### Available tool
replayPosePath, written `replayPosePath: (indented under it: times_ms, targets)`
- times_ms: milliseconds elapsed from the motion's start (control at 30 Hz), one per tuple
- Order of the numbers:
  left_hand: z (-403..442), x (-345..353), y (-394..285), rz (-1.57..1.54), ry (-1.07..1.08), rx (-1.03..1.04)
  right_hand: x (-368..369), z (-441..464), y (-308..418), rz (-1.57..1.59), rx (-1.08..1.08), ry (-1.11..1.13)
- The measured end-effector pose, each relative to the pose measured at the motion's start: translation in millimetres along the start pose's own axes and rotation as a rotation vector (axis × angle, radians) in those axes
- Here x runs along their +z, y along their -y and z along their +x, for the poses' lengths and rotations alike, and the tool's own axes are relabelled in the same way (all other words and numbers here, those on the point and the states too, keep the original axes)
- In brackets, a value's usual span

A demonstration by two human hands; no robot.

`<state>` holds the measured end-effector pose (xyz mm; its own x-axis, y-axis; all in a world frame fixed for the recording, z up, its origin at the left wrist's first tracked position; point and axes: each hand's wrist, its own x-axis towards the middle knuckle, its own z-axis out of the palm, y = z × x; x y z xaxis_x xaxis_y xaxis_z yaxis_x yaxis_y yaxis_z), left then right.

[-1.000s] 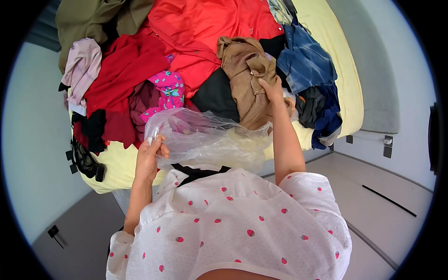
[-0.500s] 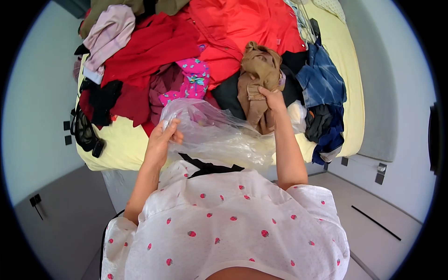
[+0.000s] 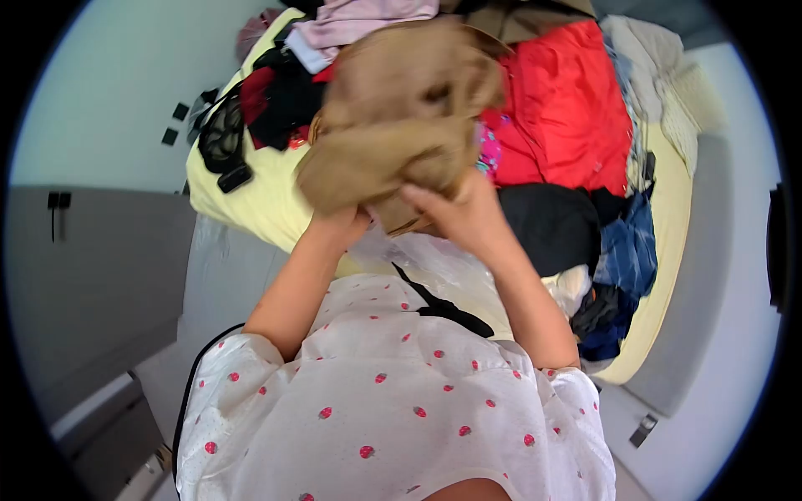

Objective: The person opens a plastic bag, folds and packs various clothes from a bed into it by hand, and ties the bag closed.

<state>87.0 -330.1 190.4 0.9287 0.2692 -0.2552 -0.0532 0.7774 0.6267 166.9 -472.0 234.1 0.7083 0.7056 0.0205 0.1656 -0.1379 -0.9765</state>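
A bunched brown garment (image 3: 401,108), blurred by motion, is lifted in front of me over the bed. My right hand (image 3: 455,213) grips its lower right edge, with the thumb on top of the cloth. At the lower left edge, my left hand (image 3: 341,227) holds the same garment, its fingers mostly hidden under the fabric. Below the hands, a clear plastic bag (image 3: 430,255) lies crumpled at the bed's near edge, partly covered by my arms and the garment.
On the yellow-sheeted bed (image 3: 251,200) lie a red garment (image 3: 576,108), a black cloth (image 3: 547,225), blue denim (image 3: 626,255) and a pink garment (image 3: 363,21). A black strappy item (image 3: 224,142) sits at the left edge. A grey cabinet (image 3: 92,275) stands at left.
The brown garment has been raised from the pile and moved left. My left hand has let go of the plastic bag and taken the garment. The view has turned left.
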Motion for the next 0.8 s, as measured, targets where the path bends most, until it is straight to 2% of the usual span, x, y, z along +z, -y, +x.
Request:
replayPosePath:
  times_ms: [33,133,167,300,333,400,433,467,500,533,567,600,633,700,767,800]
  targets:
    - [-5.8,-0.1,-8.2,-0.018,-0.154,0.036,17.6,4.8,-7.3,-0.097,-0.086,0.071]
    - [10.1,-53.1,-36.2,-0.138,-0.058,0.231,40.4,12.4,-4.5,-0.408,-0.093,0.104]
    - [15.1,-70.4,-49.6,-0.174,-0.022,0.288,45.1,11.7,-5.4,-0.343,-0.074,0.105]
    - [30.7,-104.4,-114.2,0.020,-0.465,0.412,44.0,2.8,-14.5,-0.218,-0.003,0.093]
    - [43.6,-118.3,-131.0,-0.014,-0.496,0.384,42.6,-0.2,-18.7,-0.224,-0.006,0.080]
    - [75.3,-161.7,-167.4,0.140,-0.526,0.455,38.7,-5.2,-26.2,-0.258,-0.004,0.051]
    - [74.9,-141.2,-177.4,0.192,-0.569,0.516,36.4,-7.8,-30.4,-0.286,0.007,0.030]
    - [91.0,-171.4,-193.8,0.295,-0.573,0.489,31.7,-13.7,-34.8,-0.319,0.029,0.000]
    - [101.8,-181.8,-199.7,0.341,-0.475,0.511,26.1,-21.8,-38.6,-0.334,0.054,-0.043]
    - [107.6,-173.2,-197.7,0.501,-0.573,0.537,21.5,-28.0,-42.5,-0.351,0.080,-0.091]
    - [113.3,-173.7,-196.5,0.705,-0.660,0.466,13.8,-34.7,-49.3,-0.364,0.101,-0.138]
    - [115.2,-159.5,-181.2,0.820,-0.677,0.518,5.7,-45.1,-63.1,-0.404,0.095,-0.218]
    - [116.4,-147.6,-163.8,0.886,-0.676,0.540,-3.7,-55.9,-75.8,-0.465,0.109,-0.310]
    - [106.4,-116.7,-109.2,0.880,-0.335,0.383,-29.5,-78.7,-101.0,-0.591,0.121,-0.462]
    - [101.4,-114.6,-51.6,0.984,-0.047,0.150,-54.4,-108.3,-129.7,-0.653,0.281,-0.610]
    - [85.6,-90.3,-25.2,0.989,-0.047,0.006,-65.0,-124.1,-143.5,-0.689,0.356,-0.655]
